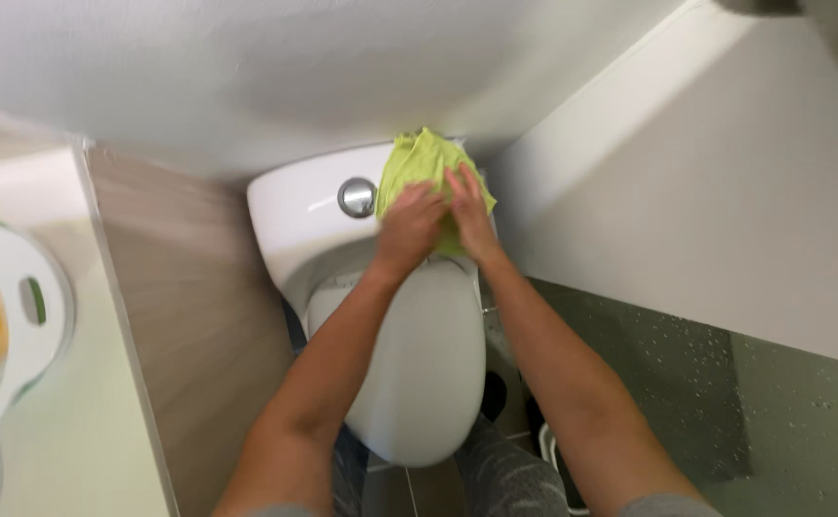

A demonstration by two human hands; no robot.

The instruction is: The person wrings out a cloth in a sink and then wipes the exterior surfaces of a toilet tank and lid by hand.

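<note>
— Fingers [417, 206] of the left hand [409, 230] are curled down onto the green cloth [419, 163], and those of the right hand [471, 215] are spread flat on it; both hands are pressing the cloth, with none of it lifted free.

— Where does the cloth lie?

— On the right part of the toilet tank [299, 206], bunched and crumpled, soft against the glossy white ceramic. Its far edge touches the wall behind.

— What is closest to the person?

— The closed toilet lid [419, 373], a smooth white oval, lies between the two forearms. Grey trouser knees flank its near end.

— What crowds the hands?

— A round chrome flush button [357, 197] sits just left of the cloth, uncovered. To the right a white wall [725, 191] slants in close to the tank, so there is little room on that side. Below it a dark green speckled surface [773, 421] runs down.

— And on the left?

— A wood-grain panel [189, 306] stands beside the bowl, and beyond its edge is a pale worktop [84, 431] carrying a white basin [17, 316] with slot handles and something yellow inside, well apart from the hands.
</note>
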